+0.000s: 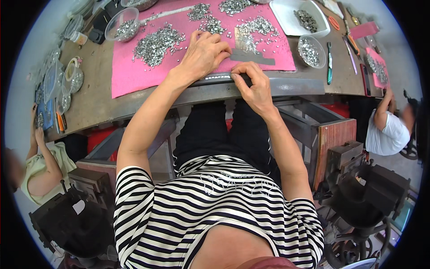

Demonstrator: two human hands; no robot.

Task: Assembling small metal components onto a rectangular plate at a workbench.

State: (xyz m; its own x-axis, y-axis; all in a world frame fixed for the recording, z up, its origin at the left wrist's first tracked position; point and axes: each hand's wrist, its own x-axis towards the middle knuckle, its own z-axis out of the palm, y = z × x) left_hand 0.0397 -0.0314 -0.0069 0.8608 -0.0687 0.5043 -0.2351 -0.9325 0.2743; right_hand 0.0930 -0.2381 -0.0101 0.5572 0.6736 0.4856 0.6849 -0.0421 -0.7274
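Observation:
My left hand (204, 54) is over the pink mat (127, 83), between piles of small shiny metal pieces (160, 45). Its fingers are bent, thumb and forefinger tips close together; whatever they pinch is too small to make out. At the mat's near edge my right hand (255, 87) closes thumb and forefinger around the right end of a narrow dark strip (206, 80). A row of small bright pieces (218, 77) lies along that strip. Just beyond my right hand, flat grey strips (253, 57) rest on the mat next to a tan patch (244, 38) strewn with metal pieces.
Clear round tubs of metal pieces stand left (122, 29) and right (311, 51), with a white tray (291, 18) behind. A green toothbrush (329, 62) lies at right. A curved metal bar (295, 87) edges the bench. Two other people sit at far left and right.

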